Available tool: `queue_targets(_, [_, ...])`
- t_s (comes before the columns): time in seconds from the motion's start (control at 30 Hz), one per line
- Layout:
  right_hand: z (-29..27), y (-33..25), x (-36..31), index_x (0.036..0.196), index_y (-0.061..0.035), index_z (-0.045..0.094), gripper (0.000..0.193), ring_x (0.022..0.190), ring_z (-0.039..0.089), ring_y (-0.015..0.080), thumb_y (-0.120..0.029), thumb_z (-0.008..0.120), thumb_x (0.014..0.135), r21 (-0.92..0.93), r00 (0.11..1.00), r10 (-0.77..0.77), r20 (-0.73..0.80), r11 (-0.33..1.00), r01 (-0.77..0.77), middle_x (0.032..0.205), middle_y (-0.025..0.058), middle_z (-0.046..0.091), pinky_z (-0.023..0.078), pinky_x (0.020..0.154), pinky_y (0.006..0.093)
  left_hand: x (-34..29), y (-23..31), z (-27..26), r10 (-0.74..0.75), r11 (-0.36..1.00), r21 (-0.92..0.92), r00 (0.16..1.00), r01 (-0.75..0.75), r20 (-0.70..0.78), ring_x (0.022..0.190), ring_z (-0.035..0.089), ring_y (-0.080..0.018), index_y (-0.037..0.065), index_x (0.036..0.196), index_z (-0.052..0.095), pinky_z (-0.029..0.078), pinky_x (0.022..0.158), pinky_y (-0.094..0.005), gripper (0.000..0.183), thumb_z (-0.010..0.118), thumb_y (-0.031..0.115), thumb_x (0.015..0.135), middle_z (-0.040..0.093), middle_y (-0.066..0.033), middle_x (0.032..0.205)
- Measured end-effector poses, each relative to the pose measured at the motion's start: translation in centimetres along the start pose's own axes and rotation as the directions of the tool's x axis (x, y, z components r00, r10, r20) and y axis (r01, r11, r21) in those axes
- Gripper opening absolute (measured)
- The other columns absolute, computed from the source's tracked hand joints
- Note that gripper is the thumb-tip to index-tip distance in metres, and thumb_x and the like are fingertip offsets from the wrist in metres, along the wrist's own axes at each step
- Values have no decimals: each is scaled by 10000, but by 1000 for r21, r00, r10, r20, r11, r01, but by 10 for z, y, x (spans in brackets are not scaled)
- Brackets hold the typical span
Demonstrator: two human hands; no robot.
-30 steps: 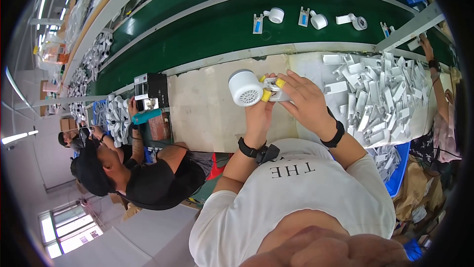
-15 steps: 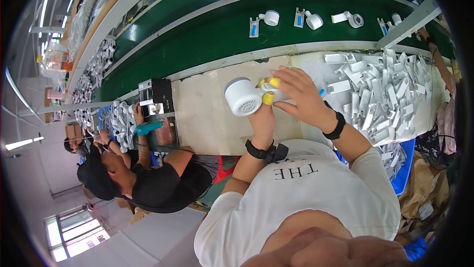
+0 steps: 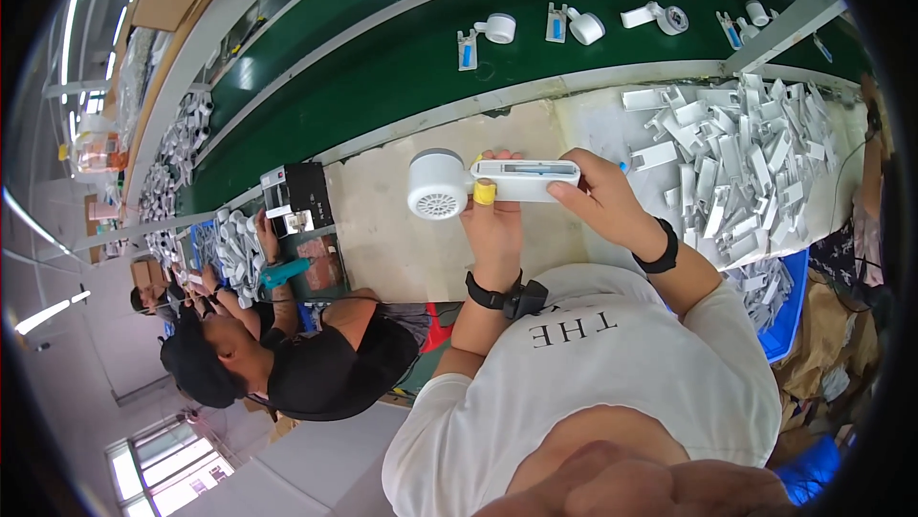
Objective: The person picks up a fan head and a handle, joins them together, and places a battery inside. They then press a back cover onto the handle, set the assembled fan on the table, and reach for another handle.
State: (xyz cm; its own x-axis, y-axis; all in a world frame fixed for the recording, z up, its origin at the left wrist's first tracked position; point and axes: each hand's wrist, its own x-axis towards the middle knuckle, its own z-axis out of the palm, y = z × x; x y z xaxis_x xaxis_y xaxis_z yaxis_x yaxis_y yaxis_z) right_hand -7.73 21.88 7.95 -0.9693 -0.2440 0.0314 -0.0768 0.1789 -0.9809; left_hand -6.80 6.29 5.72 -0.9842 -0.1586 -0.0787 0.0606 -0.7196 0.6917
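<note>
A white handheld fan (image 3: 438, 184) with a round grilled head and grey rim is held level over the bench, its head to the left. The handle lies to the right, and a long open slot faces up with something thin and bluish inside. My left hand (image 3: 493, 228), yellow wraps on its fingers, closes round the neck and near end of the handle from below. At the far end of the handle, my right hand (image 3: 609, 203) grips it between thumb and fingers.
White handle shells (image 3: 741, 168) lie heaped to the right, above a blue bin (image 3: 786, 316) of more parts. Beyond the bench, a green conveyor belt (image 3: 382, 87) carries fan heads and shells with blue cells. At left, a co-worker (image 3: 316, 364) sits near a black machine (image 3: 304, 194).
The fan has turned so its handle lies level with the slot upward. My right hand has moved from above the neck to the handle's end. Belt pieces have shifted slightly left.
</note>
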Motion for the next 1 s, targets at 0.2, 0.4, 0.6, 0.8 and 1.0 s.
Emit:
queue_targets(0.2, [0, 30, 19, 736, -19, 539, 295, 501, 467, 172, -291, 646, 778, -109, 971, -237, 2, 966, 236, 571, 87, 477, 378, 481, 288, 12, -8, -12, -59, 986, -154, 998, 63, 30, 1022, 539, -263, 4, 1145, 450, 432, 910, -389, 359, 561, 191, 860, 544, -128, 1095])
queue_targets(0.4, [51, 97, 23, 830, -6, 572, 316, 571, 526, 160, -306, 654, 775, 95, 998, 50, 38, 994, -54, 645, 85, 545, 418, 531, 274, 33, -26, -53, -212, 976, 3, 944, 220, -252, 1017, 537, -201, -14, 1132, 459, 439, 885, -333, 324, 516, 193, 890, 544, -114, 1100])
queue_targets(0.6, [60, 124, 46, 995, -21, 574, 351, 675, 544, 150, -284, 642, 773, 26, 908, 211, 361, 971, -236, 777, 92, 582, 447, 647, 258, 45, -32, -94, -222, 968, 41, 925, 246, -309, 1008, 535, -200, -8, 1170, 437, 427, 899, -341, 387, 520, 238, 883, 541, -106, 1087])
queue_targets(0.8, [58, 181, 182, 1128, -40, 502, 419, 1082, 468, 323, -174, 644, 757, -315, 980, -115, 164, 935, 163, 1151, 171, 506, 380, 926, 368, 74, 3, -214, 219, 292, 904, 898, 313, -381, 703, 604, -223, -12, 1017, 493, 464, 602, -333, 297, 620, 127, 788, 610, -118, 795])
queue_targets(1.0, [63, 202, 329, 1282, -25, 342, 751, 1179, 385, 357, -202, 710, 652, -573, 973, -226, 45, 792, 210, 1275, 213, 396, 328, 1001, 382, 49, 35, -269, 380, -172, 815, 800, 554, -464, 722, 579, -369, 17, 943, 484, 454, 632, -419, 301, 623, 196, 744, 587, -189, 775])
